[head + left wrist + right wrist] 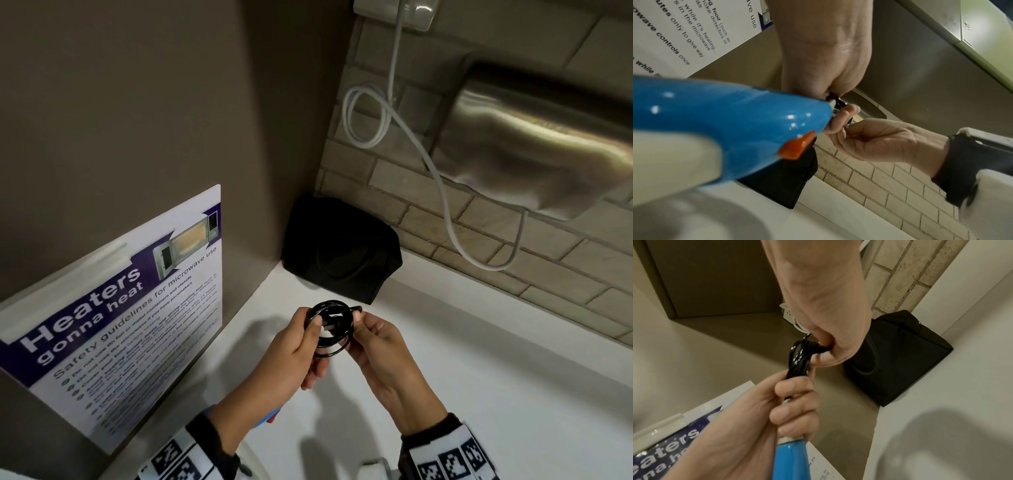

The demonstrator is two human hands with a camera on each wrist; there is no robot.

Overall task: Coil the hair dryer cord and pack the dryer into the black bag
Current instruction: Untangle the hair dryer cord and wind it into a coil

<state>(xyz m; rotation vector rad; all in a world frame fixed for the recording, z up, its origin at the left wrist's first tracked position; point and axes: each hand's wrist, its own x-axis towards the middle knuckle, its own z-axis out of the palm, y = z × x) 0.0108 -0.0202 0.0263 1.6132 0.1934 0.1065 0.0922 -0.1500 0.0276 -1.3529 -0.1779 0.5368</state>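
The dryer's black cord (pixel 334 329) is wound into a small coil held above the white counter. My left hand (pixel 313 329) grips the coil's left side, and the blue hair dryer (pixel 725 116) with its orange switch hangs below this hand; its blue handle (pixel 791 457) shows under the curled fingers. My right hand (pixel 361 320) pinches the coil's right side (pixel 799 356) between thumb and fingers. The black bag (pixel 342 250) stands in the corner just behind the hands, against the brick wall. I cannot see its opening.
A microwave safety poster (pixel 120 325) leans on the left wall. A steel hand dryer (pixel 534 144) is mounted on the brick wall at right, with a white cable (pixel 414 144) looping down to it. The white counter (pixel 496 359) stretches rightwards.
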